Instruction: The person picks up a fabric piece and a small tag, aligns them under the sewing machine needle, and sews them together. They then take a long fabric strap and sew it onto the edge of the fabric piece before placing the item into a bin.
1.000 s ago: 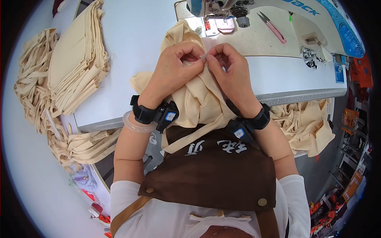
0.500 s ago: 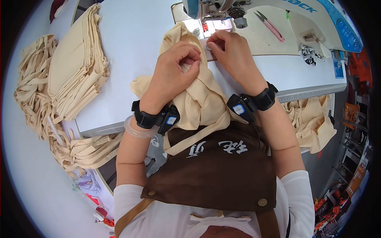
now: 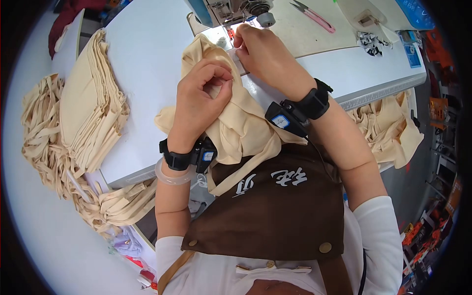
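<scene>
Hands point(image 3: 202, 101) by sewing machine point(image 3: 199, 11) — cream fabric point(image 3: 241, 123)

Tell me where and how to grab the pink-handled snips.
By the pink handle, I'd say, with the right hand coming from the near right: its joined end points that way, while the blades point away and left.
</scene>
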Tool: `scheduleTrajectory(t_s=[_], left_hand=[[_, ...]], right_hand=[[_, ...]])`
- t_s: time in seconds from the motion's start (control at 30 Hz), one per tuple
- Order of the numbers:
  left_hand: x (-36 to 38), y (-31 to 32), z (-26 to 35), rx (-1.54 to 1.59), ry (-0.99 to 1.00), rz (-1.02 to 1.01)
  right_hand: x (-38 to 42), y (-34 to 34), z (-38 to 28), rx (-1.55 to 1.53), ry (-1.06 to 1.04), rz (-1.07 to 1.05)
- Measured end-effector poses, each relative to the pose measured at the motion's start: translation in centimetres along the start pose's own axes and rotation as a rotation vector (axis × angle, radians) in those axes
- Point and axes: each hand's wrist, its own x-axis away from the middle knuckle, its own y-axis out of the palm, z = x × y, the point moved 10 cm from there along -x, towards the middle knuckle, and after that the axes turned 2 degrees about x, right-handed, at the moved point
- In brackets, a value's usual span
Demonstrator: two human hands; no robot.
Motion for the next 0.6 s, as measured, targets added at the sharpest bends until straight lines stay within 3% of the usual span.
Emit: scheduleTrajectory(t_s=[0.27, 0.6], left_hand=[[0.1, 0.0, 0.2, -0.031, 0.012, -0.004], [0.1, 0.7, 1.5, -0.241, 0.072, -0.072]], right_hand=[[-0.1, 0.7, -1.0, 0.009, -0.154, -0.057], [0.1, 0.9, -1.0, -0.024, -0.131, -0.137]])
